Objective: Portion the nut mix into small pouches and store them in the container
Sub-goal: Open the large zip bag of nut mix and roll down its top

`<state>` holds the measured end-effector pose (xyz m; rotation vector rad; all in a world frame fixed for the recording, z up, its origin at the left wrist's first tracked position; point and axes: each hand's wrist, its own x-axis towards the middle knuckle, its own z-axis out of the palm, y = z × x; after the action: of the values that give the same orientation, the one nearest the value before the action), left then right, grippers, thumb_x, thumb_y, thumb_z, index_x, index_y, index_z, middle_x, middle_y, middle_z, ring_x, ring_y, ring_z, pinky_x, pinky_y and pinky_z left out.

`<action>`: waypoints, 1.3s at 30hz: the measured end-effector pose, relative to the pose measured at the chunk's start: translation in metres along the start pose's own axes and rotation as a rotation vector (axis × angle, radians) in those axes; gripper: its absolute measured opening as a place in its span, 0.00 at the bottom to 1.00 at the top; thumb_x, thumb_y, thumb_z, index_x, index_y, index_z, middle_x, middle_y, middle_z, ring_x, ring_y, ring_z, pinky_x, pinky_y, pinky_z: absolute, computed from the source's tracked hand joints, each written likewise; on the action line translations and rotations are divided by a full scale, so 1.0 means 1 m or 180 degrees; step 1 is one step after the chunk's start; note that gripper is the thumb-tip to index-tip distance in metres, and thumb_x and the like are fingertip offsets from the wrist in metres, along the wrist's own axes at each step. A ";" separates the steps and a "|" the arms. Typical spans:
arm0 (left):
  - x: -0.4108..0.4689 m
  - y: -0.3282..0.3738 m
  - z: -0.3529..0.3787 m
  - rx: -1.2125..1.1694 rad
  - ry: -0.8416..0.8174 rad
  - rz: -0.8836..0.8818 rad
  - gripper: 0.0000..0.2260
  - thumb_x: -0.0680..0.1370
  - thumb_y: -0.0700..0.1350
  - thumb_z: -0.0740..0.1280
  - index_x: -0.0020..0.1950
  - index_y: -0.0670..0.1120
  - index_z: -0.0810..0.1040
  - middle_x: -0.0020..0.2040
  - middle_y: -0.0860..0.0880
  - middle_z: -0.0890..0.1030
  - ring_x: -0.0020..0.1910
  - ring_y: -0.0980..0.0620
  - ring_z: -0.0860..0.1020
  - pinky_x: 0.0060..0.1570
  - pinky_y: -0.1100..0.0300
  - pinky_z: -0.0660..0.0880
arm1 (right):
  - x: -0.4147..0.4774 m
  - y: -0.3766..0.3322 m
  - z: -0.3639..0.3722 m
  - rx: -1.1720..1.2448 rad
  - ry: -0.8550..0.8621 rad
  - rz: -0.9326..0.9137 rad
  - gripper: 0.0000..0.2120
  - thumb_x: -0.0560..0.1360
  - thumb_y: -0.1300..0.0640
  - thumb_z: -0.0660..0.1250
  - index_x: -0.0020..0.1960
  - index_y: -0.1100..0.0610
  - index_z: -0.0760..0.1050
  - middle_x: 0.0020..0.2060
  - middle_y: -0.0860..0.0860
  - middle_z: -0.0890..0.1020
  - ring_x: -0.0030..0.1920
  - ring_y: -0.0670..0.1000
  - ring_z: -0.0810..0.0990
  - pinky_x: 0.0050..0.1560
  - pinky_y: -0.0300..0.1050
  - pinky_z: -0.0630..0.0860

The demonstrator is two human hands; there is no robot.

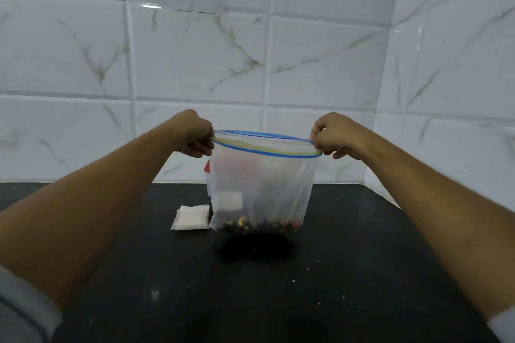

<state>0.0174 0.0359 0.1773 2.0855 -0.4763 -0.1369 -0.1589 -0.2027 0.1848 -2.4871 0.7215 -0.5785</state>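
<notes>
A clear zip bag [262, 184] with a blue and yellow zip strip hangs above the black counter [250, 287]. A thin layer of dark nut mix [259, 225] lies in its bottom. My left hand [195, 133] pinches the bag's left top corner. At the right top corner my right hand [334, 135] grips the strip. The bag's mouth is pulled slightly apart. A small stack of white pouches [191, 217] lies flat on the counter, just left of the bag. Behind the bag stands a container with a red part [207, 166], mostly hidden.
White marble-pattern wall tiles [195, 64] rise behind the counter and turn a corner on the right. A few crumbs [293, 281] dot the counter's front. The bag casts a dark shadow under itself.
</notes>
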 end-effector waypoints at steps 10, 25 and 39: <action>-0.011 0.002 0.035 -0.1505 -0.0144 0.0108 0.10 0.78 0.30 0.66 0.59 0.37 0.75 0.51 0.39 0.79 0.36 0.46 0.83 0.28 0.58 0.82 | -0.008 -0.019 0.028 0.0298 -0.0421 -0.0560 0.11 0.73 0.55 0.78 0.52 0.59 0.81 0.44 0.53 0.84 0.41 0.52 0.83 0.42 0.44 0.76; -0.033 0.001 0.057 -0.0958 -0.0889 -0.0020 0.10 0.75 0.41 0.77 0.52 0.38 0.81 0.42 0.44 0.84 0.35 0.50 0.84 0.33 0.58 0.82 | -0.001 -0.048 0.049 0.1004 0.0180 -0.0521 0.04 0.76 0.65 0.69 0.46 0.65 0.82 0.40 0.58 0.87 0.34 0.53 0.87 0.30 0.42 0.79; -0.019 -0.002 0.060 -0.2814 -0.0867 -0.0718 0.11 0.85 0.37 0.61 0.46 0.37 0.79 0.33 0.43 0.83 0.28 0.48 0.83 0.25 0.55 0.81 | 0.005 -0.033 0.041 0.2654 -0.0382 0.0482 0.05 0.78 0.72 0.63 0.46 0.68 0.76 0.35 0.62 0.80 0.33 0.56 0.80 0.24 0.44 0.80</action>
<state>-0.0163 -0.0037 0.1422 1.2410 -0.2605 -0.6468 -0.1216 -0.1677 0.1712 -1.6628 0.4768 -0.5256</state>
